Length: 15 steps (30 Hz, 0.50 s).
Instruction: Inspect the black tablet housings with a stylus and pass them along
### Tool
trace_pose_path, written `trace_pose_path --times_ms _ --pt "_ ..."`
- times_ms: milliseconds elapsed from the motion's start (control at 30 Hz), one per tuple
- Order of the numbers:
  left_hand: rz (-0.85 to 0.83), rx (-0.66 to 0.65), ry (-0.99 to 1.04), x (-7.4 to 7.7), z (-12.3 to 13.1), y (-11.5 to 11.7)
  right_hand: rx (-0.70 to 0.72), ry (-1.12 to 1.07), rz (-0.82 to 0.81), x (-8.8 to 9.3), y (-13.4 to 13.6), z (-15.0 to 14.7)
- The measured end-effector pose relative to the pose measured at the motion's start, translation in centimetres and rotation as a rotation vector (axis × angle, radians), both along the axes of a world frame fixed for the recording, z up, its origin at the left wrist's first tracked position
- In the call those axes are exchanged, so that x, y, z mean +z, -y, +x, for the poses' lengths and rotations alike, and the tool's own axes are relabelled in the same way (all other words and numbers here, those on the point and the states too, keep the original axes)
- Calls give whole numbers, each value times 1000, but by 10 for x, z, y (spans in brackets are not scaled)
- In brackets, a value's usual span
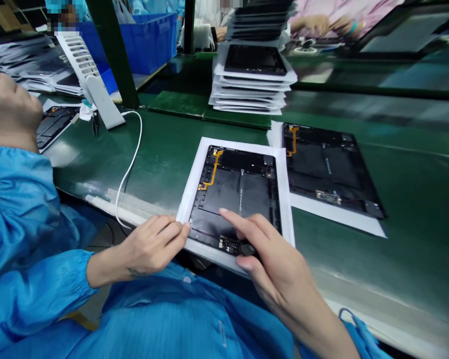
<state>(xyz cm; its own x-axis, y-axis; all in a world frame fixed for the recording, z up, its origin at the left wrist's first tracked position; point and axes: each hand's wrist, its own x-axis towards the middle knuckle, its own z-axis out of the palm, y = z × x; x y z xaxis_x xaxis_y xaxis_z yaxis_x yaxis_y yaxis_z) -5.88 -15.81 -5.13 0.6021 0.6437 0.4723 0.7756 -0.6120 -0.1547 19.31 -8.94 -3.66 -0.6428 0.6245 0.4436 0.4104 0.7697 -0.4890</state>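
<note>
An opened tablet (224, 192) with a dark interior and an orange flex cable (216, 169) lies on a white sheet (287, 199) at the bench's front edge. My left hand (151, 244) has its fingers closed together on the near left edge of the tablet and sheet; its thumb is hidden. Over the near right part is my right hand (280, 264), index finger stretched across the interior and thumb apart. A small black object (246, 248) shows between that thumb and the fingers, beside a small circuit board (228, 243); whether it is held is unclear.
Another opened tablet (329, 169) lies on a sheet at right. Behind stands a tall stack of panels with white sheets (250, 92). At left are a white stand (92, 82), its cable (131, 164), a blue bin (145, 45) and another person's hand (13, 107). Other people sit opposite.
</note>
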Motion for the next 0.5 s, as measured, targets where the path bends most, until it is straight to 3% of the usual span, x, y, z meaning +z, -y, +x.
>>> trace_pose_path --times_ms 133,300,500 --pt "-225 28 263 0 -11 -14 -35 45 88 5 3 7" --pt "-496 -19 276 -3 -21 -30 52 156 112 8 2 1" --pt "-536 -51 311 -9 -21 -35 140 153 120 -6 -1 -11"
